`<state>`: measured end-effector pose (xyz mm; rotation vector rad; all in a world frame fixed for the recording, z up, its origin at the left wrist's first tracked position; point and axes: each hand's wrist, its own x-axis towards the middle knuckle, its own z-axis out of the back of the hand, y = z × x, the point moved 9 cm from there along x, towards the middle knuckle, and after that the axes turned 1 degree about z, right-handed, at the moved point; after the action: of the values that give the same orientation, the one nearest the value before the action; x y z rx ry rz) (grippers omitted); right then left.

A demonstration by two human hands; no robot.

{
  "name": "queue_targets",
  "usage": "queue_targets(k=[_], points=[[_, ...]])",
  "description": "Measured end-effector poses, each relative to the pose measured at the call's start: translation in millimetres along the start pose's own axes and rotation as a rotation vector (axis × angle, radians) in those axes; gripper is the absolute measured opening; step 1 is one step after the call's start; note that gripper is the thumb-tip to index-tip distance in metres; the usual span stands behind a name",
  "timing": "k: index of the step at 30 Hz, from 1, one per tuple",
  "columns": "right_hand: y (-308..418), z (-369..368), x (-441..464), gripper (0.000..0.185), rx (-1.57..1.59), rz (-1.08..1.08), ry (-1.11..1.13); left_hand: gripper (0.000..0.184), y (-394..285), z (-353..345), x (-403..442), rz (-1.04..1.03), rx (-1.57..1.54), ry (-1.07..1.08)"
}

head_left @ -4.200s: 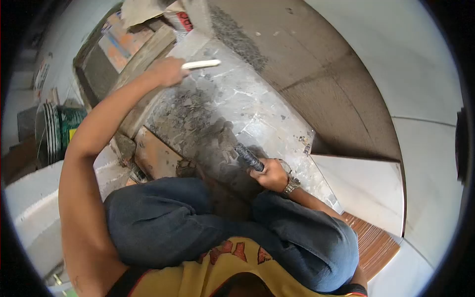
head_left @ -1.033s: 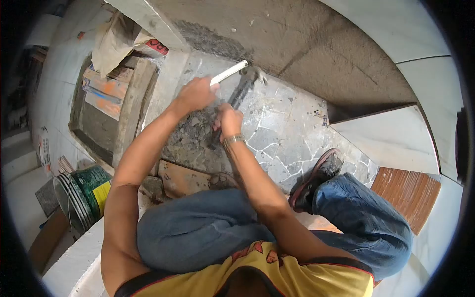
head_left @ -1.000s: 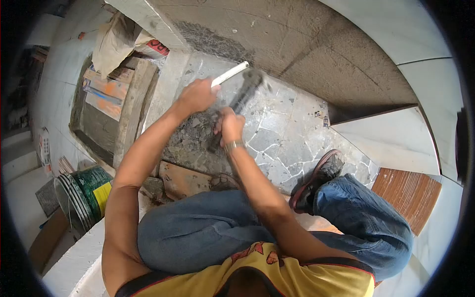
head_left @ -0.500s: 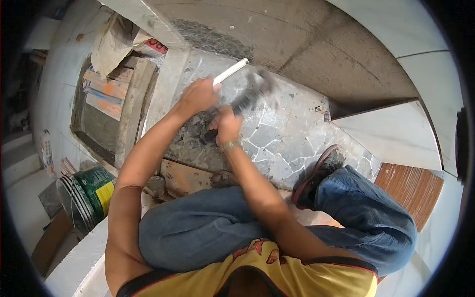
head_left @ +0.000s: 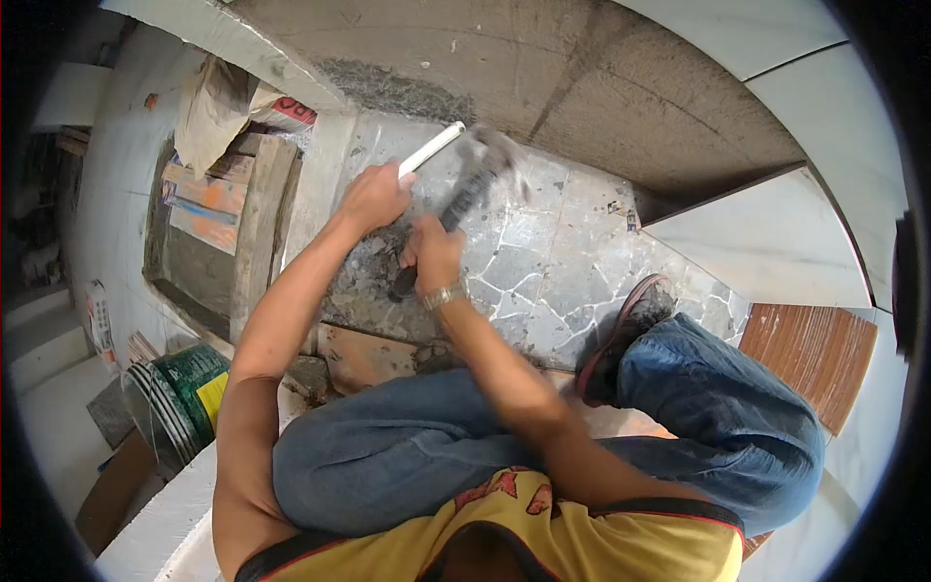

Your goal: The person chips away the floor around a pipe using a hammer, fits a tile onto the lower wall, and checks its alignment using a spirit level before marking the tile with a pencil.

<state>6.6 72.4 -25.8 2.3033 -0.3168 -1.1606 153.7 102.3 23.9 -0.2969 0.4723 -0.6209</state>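
My left hand (head_left: 375,197) is closed around a white rod (head_left: 433,148), possibly a piece of pipe, which slants up and right toward the base of the wall. What its lower end touches is hidden by the hand. Just to the right and lower, my right hand (head_left: 436,254) grips the black handle of a hammer (head_left: 460,202). The hammer's head is smeared by motion and sits close to the rod's far end. Beneath both hands lies a grey floor (head_left: 524,252) with white crack-like lines, and broken rubble (head_left: 364,272) is near my wrists.
A bare cement wall (head_left: 543,78) rises ahead. To the right stand a leaning white panel (head_left: 766,238) and a brown ridged tile (head_left: 810,354). On the left are a recessed opening with a wooden plank (head_left: 262,228), a sack (head_left: 208,107) and a green bucket (head_left: 189,388).
The hammer head has come nearer the white rod's far end. Both hands appear slightly farther left as the view shifts; their grips stay the same.
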Motion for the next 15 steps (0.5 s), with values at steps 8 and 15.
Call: queue_targets(k=[8, 15], points=[[6, 2, 19, 0.029, -0.051, -0.056, -0.011, 0.036, -9, 4, -3, 0.054, 0.048, 0.012], [-3, -1, 13, 0.027, 0.170, 0.088, -0.083, 0.036, -9, -1, -6, 0.033, 0.062, 0.027]])
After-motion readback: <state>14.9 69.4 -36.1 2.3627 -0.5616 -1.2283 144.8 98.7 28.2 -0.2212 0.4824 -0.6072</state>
